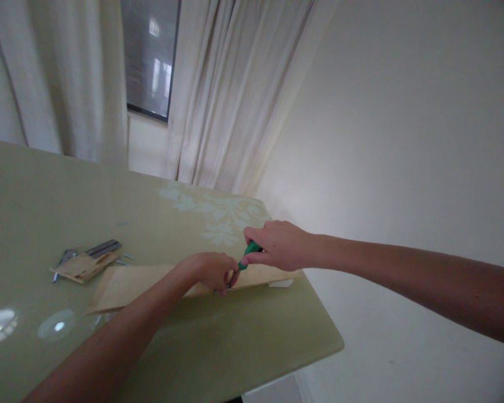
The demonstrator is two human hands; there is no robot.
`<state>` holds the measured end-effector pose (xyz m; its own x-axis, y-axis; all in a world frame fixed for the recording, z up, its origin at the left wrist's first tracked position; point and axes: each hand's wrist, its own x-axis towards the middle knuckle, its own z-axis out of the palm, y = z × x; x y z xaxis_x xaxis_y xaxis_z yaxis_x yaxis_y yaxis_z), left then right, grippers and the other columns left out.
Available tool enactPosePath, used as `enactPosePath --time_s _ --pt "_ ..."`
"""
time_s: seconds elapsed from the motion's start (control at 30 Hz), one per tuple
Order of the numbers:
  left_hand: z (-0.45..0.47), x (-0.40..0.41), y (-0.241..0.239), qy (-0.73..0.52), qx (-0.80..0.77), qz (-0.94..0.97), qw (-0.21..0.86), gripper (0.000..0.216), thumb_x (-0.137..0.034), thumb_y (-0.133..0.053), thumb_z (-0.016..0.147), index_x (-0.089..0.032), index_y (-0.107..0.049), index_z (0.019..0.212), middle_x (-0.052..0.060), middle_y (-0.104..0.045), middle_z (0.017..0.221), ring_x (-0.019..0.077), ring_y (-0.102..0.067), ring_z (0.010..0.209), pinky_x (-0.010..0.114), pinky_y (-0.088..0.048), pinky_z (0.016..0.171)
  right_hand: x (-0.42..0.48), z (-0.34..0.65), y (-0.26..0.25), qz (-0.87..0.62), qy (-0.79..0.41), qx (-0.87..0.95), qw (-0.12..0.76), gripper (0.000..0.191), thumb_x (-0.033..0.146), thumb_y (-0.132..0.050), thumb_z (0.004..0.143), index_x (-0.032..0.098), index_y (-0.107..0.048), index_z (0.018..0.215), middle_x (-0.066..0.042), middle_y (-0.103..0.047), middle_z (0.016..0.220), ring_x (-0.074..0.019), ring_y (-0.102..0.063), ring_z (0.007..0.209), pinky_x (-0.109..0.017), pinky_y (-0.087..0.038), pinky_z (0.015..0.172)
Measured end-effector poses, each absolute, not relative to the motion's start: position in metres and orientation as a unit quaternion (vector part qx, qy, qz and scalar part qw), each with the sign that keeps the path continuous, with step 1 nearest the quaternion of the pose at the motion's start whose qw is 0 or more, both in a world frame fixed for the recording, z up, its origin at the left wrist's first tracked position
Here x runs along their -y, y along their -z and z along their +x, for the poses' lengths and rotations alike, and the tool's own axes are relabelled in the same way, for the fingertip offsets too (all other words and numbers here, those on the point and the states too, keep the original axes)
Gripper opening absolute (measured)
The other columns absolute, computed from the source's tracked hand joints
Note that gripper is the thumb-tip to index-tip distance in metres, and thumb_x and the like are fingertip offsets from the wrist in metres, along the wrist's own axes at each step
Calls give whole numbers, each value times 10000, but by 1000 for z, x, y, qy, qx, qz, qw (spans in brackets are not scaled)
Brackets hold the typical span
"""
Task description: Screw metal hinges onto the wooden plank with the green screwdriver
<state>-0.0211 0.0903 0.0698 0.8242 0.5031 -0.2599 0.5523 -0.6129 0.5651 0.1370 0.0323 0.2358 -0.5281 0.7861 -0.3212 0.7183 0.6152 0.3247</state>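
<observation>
A long pale wooden board (130, 285) lies flat on the green glass table (235, 347). My right hand (277, 244) is closed around the green handle of a screwdriver (248, 253), whose tip points down at the board's front edge. My left hand (212, 270) rests on the board right at the tip, fingers pinched together on something too small to make out.
A smaller wooden piece (84, 266) with metal brackets (103, 248) and a few screws lies at the left of the board. Curtains (231, 95) and a window (149, 56) stand behind the table. The table's right edge drops off just past my right hand.
</observation>
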Motion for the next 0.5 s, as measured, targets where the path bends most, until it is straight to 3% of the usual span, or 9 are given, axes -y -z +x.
enactPosePath --time_s 0.27,0.5 --pt "-20 -93 -66 25 -293 897 331 182 -163 -803 641 -227 -739 799 -32 -721 726 162 -658 660 254 -504 650 -30 138 -238 263 -133 -916 273 302 489 -498 1091 232 -625 1187 -83 -748 1100 -211 -715 858 -298 -261 557" --pt "-21 -96 -66 35 -284 894 344 173 -121 -770 674 -214 -684 792 -44 -690 713 152 -641 672 241 -418 582 -34 147 -223 396 -89 -887 220 433 609 -482 1055 233 -688 1109 -73 -767 866 -216 -683 749 -289 -253 582"
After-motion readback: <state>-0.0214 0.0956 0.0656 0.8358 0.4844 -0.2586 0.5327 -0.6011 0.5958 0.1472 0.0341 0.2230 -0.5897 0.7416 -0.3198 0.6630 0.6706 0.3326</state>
